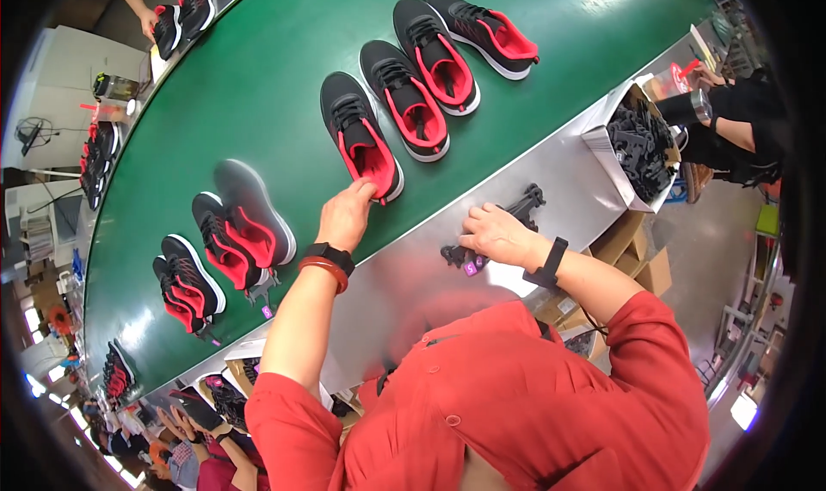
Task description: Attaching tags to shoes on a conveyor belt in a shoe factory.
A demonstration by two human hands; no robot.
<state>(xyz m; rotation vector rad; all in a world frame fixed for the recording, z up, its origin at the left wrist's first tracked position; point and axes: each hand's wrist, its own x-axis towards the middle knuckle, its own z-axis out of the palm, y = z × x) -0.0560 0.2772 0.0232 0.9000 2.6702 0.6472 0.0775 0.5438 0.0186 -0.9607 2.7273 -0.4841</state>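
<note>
My left hand (346,216) is closed on the heel collar of a black sneaker (351,117) with red lining and a white sole, standing on the green belt (284,43). Three matching sneakers stand beside it, among them a second one (403,91) right next to it. On the metal ledge, my right hand (499,234) has its fingers curled over black plastic shoe hangers (527,205). One hanger end with a purple tag (471,268) sticks out under that hand; the fingertips are partly hidden.
An open white box (602,142) of black hangers stands on the metal ledge (387,302) at right. More sneakers (194,271), some with hangers attached, are on the belt at left. Across the belt a co-worker's hand (148,24) touches a shoe. Another person (740,117) is at far right.
</note>
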